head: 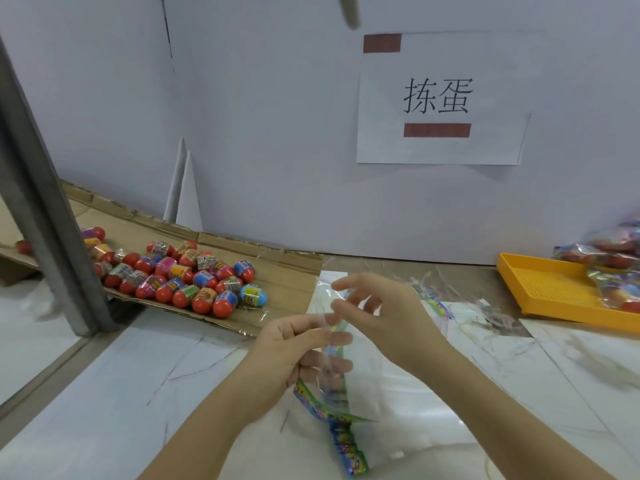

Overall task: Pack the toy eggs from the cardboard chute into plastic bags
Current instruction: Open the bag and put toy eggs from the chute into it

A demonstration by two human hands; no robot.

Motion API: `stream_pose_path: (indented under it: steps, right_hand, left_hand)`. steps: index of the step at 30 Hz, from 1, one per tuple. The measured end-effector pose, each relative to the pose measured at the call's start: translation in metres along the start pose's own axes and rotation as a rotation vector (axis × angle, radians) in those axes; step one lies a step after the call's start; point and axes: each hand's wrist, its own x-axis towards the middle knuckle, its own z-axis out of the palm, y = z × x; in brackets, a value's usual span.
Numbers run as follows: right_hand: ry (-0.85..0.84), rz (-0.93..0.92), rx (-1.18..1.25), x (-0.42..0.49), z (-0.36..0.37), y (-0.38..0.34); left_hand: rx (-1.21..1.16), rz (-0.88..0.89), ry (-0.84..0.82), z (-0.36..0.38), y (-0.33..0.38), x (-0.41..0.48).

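Several toy eggs (180,278) with red bottoms and coloured wrapped tops lie in a heap on the cardboard chute (284,275) at the left. My left hand (294,348) holds a clear plastic bag (343,403) with a colourful printed strip, its fingers curled round the bag's top edge. Just above and to the right, my right hand (377,310) hovers with its fingers spread and loosely bent, its fingertips at the bag's mouth. I cannot tell if they pinch the film.
More clear bags (436,306) lie flat on the marbled table behind my hands. An orange tray (547,289) at the right holds filled bags of eggs (613,258). A grey metal post (45,202) stands at the left. A paper sign (440,98) hangs on the white wall.
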Motion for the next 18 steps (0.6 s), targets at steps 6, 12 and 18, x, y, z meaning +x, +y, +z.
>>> stream_pose_path:
  steps: [6,12,18]
  right_hand:
    - [-0.109,-0.038,-0.317,0.011,0.017,-0.005]
    - [-0.201,0.107,0.132,0.02,0.001,-0.011]
    - [-0.106,0.249,0.243,0.037,-0.04,0.009]
  left_hand:
    - [0.109,0.036,-0.026,0.003,0.0,-0.002]
    - [0.083,0.018,-0.051,0.001,0.0,0.001]
    - [0.066,0.012,0.012,-0.002,-0.005,0.004]
